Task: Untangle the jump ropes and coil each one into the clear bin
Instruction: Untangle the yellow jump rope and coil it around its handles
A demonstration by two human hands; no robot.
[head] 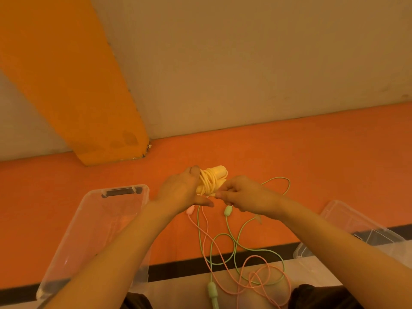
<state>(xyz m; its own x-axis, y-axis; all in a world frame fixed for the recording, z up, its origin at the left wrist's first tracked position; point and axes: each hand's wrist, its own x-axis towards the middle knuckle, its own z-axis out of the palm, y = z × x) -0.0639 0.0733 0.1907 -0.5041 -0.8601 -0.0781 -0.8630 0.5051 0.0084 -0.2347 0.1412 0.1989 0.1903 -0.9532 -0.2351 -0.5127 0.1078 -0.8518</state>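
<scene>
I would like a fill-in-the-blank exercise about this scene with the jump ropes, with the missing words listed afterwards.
1. The left hand holds a coiled jump rope of ____ colour.
2. The right hand pinches the ____ of that coil.
3. The loose green jump rope and pink jump rope lie tangled on the ____.
4. The clear plastic bin stands on the person's ____ side.

Missing words: yellow; cord; floor; left

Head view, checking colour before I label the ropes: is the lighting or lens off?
Head view: a warm orange cast tints everything, though the yellow rope, green rope and pink rope stay distinguishable; wide-angle bending curves the wall line; the clear bin is faint; overall slightly soft.
</scene>
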